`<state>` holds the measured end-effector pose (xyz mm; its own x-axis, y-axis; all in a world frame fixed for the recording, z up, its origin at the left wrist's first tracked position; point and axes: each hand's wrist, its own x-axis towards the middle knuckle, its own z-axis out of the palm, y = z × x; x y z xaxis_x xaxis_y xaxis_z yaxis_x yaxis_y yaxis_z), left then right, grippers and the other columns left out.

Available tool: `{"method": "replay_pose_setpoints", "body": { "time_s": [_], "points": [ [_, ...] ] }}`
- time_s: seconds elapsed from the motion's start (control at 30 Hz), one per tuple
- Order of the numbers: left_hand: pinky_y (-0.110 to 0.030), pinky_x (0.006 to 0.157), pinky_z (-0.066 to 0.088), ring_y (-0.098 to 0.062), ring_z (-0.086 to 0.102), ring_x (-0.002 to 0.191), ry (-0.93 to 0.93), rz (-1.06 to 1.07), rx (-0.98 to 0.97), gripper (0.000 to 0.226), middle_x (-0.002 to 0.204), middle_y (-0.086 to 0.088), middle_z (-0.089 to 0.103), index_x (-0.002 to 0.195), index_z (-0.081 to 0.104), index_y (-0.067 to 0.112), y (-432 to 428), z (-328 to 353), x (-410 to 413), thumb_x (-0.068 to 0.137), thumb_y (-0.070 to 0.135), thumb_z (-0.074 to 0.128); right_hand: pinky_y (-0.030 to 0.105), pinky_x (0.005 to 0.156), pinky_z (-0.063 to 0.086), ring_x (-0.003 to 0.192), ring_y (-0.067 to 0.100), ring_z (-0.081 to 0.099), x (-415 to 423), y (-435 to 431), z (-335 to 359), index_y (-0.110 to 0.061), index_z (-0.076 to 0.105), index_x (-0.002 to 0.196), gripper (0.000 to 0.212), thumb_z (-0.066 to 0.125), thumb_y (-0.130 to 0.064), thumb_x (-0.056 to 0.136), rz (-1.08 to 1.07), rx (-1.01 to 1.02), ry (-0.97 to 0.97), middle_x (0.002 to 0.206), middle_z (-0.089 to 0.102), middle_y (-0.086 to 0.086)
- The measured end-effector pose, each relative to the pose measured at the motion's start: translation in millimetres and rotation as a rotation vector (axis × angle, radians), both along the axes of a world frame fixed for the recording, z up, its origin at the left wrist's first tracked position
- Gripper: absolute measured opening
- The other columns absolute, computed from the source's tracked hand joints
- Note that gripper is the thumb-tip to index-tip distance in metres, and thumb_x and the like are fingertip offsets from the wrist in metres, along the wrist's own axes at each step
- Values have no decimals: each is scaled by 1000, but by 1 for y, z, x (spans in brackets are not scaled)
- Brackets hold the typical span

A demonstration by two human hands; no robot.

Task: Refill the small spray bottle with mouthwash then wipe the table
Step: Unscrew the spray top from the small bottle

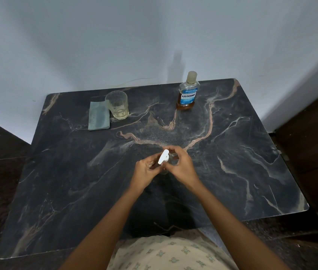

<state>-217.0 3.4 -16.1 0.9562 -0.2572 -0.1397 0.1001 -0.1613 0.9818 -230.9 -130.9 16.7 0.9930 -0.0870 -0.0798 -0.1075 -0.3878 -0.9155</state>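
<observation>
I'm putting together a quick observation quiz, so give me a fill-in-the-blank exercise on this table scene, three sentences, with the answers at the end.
1. On the dark marble table, the folded grey-blue cloth lies to the ____ of the clear glass tumbler.
2. The clear mouthwash bottle with a blue label stands upright with its cap ____.
3. The left hand and right hand hold a small clear spray bottle whose spray head is ____.

Missing words: left; on; white.

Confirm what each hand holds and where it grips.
Both hold the small spray bottle: the left hand pinches at the white spray head, and the right hand curls round the clear body. Exact finger contact is too small to tell.
</observation>
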Motion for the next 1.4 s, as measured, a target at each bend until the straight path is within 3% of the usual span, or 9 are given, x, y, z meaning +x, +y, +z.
{"method": "replay_pose_setpoints", "body": {
  "time_s": [0.2,0.33,0.47,0.63,0.83,0.97,1.13,1.27,1.4],
  "points": [
    [-9,75,47,-1,65,92,-18,-11,-2,45,97,8,70,114,61,16,0,0,0,74,-2,68,3,66,40,76,4,51,2,6,-2,-11,57,89,26,71,0,69,-99,9,-14,85,55,-5],
    [-7,79,45,4,62,95,-21,-4,-5,50,99,15,66,115,57,22,-1,0,0,73,-3,69,5,73,41,84,6,55,-2,3,0,-12,59,93,29,67,6,72,-61,105,-19,90,60,-3],
    [-8,82,44,5,62,96,-12,5,-10,48,108,2,65,117,57,14,-1,-4,1,74,-6,66,1,75,40,95,2,54,-5,2,0,-13,54,105,41,65,9,72,-65,229,21,102,58,-6],
    [-9,78,46,3,63,93,-8,9,4,45,104,1,66,118,57,4,0,-7,2,75,-7,65,20,76,41,93,18,53,-2,9,-4,-9,56,94,32,77,-7,69,-175,116,20,98,59,7],
    [-8,82,45,4,62,96,-8,2,8,50,107,4,65,119,57,9,0,-6,1,72,-5,68,2,71,39,85,10,54,-3,4,0,-6,62,95,25,71,-2,72,-125,71,2,91,61,1],
    [-7,79,45,4,62,96,-14,1,6,50,101,14,66,116,58,18,0,-4,1,72,-1,71,9,84,38,101,8,50,-4,2,1,-15,58,109,38,68,-6,74,-58,8,25,107,57,-2],
    [-8,76,46,3,64,90,-25,19,34,46,98,4,69,116,60,12,0,-5,1,74,-4,66,18,74,40,87,12,50,1,12,6,-10,60,97,31,75,-17,71,-75,-206,-43,90,52,-3],
    [-13,87,47,-4,63,99,-19,11,21,47,108,-2,67,118,58,7,0,-4,1,73,-4,68,14,68,38,80,12,53,3,12,13,-7,63,93,19,70,-8,75,-65,-263,-57,88,59,4],
    [-14,86,47,-3,63,99,-4,4,14,48,107,0,68,115,60,10,0,-4,2,70,3,74,5,67,41,80,14,59,3,6,28,-4,65,93,20,69,-2,74,-83,-159,-39,90,65,7]
  ]
}}
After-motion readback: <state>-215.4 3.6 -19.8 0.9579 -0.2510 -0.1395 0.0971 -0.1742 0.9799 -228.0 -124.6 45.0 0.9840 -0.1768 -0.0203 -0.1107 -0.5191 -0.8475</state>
